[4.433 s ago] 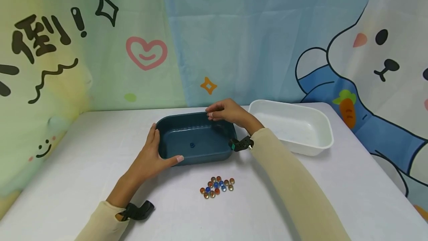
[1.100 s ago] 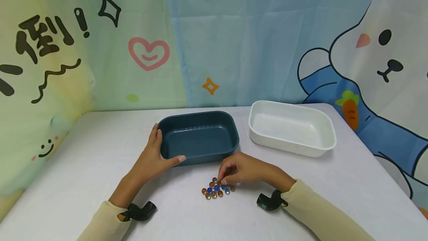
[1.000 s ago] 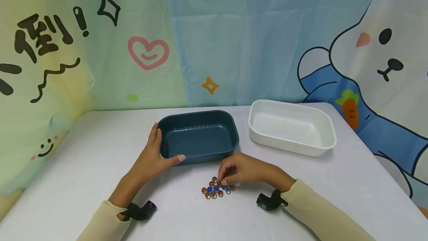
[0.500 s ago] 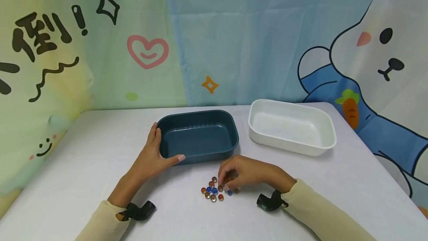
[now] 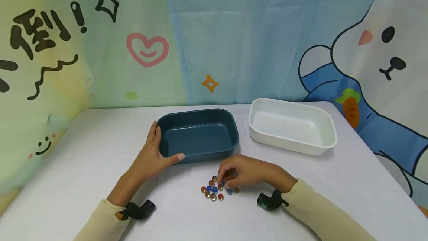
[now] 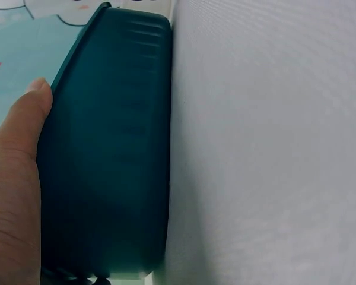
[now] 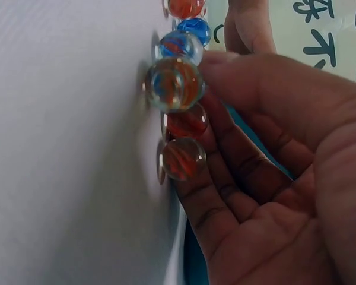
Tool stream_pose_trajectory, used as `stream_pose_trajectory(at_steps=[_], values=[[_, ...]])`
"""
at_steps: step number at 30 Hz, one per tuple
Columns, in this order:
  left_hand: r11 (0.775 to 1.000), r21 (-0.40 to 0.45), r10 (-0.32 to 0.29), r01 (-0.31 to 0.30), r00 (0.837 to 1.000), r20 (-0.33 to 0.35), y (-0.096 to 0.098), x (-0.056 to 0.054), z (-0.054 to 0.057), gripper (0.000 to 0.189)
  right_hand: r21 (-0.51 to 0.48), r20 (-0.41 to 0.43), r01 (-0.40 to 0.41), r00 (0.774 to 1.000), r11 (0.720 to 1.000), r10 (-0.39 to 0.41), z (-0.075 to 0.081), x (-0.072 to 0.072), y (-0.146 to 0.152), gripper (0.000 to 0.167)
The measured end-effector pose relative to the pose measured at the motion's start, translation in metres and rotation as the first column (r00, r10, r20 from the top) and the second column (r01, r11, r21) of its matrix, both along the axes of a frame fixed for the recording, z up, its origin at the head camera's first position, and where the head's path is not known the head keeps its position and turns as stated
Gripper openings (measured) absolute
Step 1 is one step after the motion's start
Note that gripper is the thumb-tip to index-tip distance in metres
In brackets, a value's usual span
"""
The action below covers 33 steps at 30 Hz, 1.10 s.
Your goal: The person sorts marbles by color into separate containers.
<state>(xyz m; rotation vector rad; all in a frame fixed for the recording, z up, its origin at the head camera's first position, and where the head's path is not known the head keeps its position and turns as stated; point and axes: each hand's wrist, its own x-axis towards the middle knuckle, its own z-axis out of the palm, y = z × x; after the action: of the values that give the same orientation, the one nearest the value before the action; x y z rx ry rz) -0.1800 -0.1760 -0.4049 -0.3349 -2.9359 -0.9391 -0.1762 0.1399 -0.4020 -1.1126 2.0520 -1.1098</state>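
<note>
Our right hand (image 5: 248, 172) is down at the right-hand part of a little cluster of marbles (image 5: 215, 189), thumb and fingers bent toward each other; in the wrist view the thumb tip looks right beside a blue-and-red marble (image 7: 179, 45), but nearer ones get in the way, so honestly we can't tell if anything's pinched. The marbles sit loose on the white cloth (image 5: 100, 148), between us and the dark blue tray (image 5: 207, 156). They look like glass, so we'd guess light, hard and slick, zero give, and keen to shoot off if squeezed off-centre. We'd take them one at a time, fingertips on opposite sides at the widest part, and go easy, since a hard knock could probably chip one. Our left hand (image 5: 151, 162) is at the tray's near left corner, thumb stretched along the front rim, fingers fairly straight against the left end, thumb and fingers spread well apart. That tray looks like stiff plastic to us, probably light enough to skid if bumped, so a corner or the rim seems a decent place to hold. Further out, a white tray (image 5: 287, 144) stands off to the right, with a cartoon backdrop (image 5: 240, 47) behind everything.
</note>
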Motion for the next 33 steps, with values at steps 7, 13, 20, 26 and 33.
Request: stream_pose_trajectory(at_steps=[7, 13, 20, 26, 33], values=[[1.0, -0.001, 0.002, -0.002, 1.0, -0.007, 0.0001, -0.0005, 0.0003, 0.124, 0.004, -0.056, -0.041, 0.998, 0.999, 0.041, 0.0007, 0.0008, -0.001, 0.017], [1.0, 0.003, 0.004, -0.003, 1.0, -0.007, -0.0002, -0.0004, -0.0005, 0.124, -0.002, -0.085, -0.034, 0.996, 0.999, 0.034, 0.0003, 0.0008, -0.0014, 0.016], [1.0, -0.002, 0.004, -0.004, 1.0, -0.001, 0.0001, -0.0001, 0.0011, 0.124, -0.019, -0.076, -0.01, 0.997, 1.0, 0.008, -0.0024, -0.0003, -0.0006, 0.012], [1.0, -0.003, 0.003, -0.003, 1.0, 0.001, 0.0009, 0.0004, 0.0032, 0.124, -0.036, -0.087, 0.002, 0.996, 0.999, -0.005, -0.001, -0.0004, -0.0004, 0.011], [1.0, 0.001, 0.005, -0.005, 1.0, 0.006, 0.0008, 0.0007, 0.0026, 0.124, -0.039, -0.07, 0.019, 0.997, 0.999, -0.022, -0.0022, -0.0011, -0.0002, 0.013]])
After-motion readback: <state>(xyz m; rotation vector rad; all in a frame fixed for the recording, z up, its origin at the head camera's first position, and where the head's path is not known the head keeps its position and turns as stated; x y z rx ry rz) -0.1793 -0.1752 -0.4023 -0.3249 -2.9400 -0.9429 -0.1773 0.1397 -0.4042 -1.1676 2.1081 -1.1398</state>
